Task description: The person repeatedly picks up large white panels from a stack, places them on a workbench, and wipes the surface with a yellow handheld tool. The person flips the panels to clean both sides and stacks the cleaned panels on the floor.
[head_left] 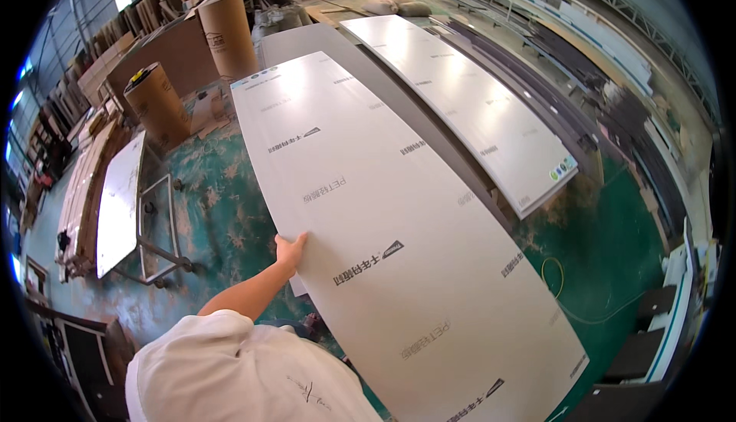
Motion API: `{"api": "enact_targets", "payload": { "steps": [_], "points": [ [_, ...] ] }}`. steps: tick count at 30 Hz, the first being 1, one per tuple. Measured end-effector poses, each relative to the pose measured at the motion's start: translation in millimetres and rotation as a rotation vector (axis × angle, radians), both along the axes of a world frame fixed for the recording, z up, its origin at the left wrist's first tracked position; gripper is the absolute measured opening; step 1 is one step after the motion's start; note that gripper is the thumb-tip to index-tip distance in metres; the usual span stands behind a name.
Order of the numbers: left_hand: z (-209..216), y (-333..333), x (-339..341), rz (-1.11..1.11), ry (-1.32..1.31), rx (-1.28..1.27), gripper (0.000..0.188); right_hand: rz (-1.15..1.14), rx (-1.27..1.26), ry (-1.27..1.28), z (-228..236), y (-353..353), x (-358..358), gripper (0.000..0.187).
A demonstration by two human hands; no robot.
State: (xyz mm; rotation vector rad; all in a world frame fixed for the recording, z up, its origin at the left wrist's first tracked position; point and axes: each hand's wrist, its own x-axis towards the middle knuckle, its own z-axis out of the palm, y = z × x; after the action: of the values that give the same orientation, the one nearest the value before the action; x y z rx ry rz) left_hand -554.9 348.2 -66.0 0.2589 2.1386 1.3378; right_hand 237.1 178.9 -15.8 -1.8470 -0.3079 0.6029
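Note:
A long white panel (368,215) with printed film runs from the middle far side down to the lower edge of the view. At its left long edge is my left hand (290,252), closed on the rim; part of the fingers is hidden. My bare forearm comes out of a white sleeve at the lower left. Under that edge, near my hand, a small corner of another pale sheet (297,287) shows. My right hand is out of view. What bears the panel's near end cannot be seen.
Another white panel (475,108) lies to the right on a stack, beside a grey board (307,36). At left are a wheeled metal trolley (165,257) with a pale sheet, and brown cardboard rolls (228,35). A thin yellow hose (562,272) lies on the green floor (613,238).

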Motion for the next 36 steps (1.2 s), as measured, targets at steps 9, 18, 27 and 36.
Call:
{"api": "enact_targets", "payload": {
  "steps": [9, 18, 27, 36],
  "points": [
    [35, 61, -41, 0.040, -0.072, 0.070, 0.079, 0.141, 0.022, 0.026, -5, 44, -93, 0.039],
    [7, 92, -79, -0.063, -0.085, 0.272, 0.086, 0.218, 0.010, 0.097, -6, 62, -219, 0.043],
    [26, 137, -102, -0.007, 0.079, 0.203, 0.070, 0.302, 0.045, 0.218, -24, 106, -305, 0.048],
    [8, 226, -189, 0.019, 0.285, 0.050, 0.075, 0.368, -0.015, 0.405, -23, 189, -379, 0.047]
  ]
}}
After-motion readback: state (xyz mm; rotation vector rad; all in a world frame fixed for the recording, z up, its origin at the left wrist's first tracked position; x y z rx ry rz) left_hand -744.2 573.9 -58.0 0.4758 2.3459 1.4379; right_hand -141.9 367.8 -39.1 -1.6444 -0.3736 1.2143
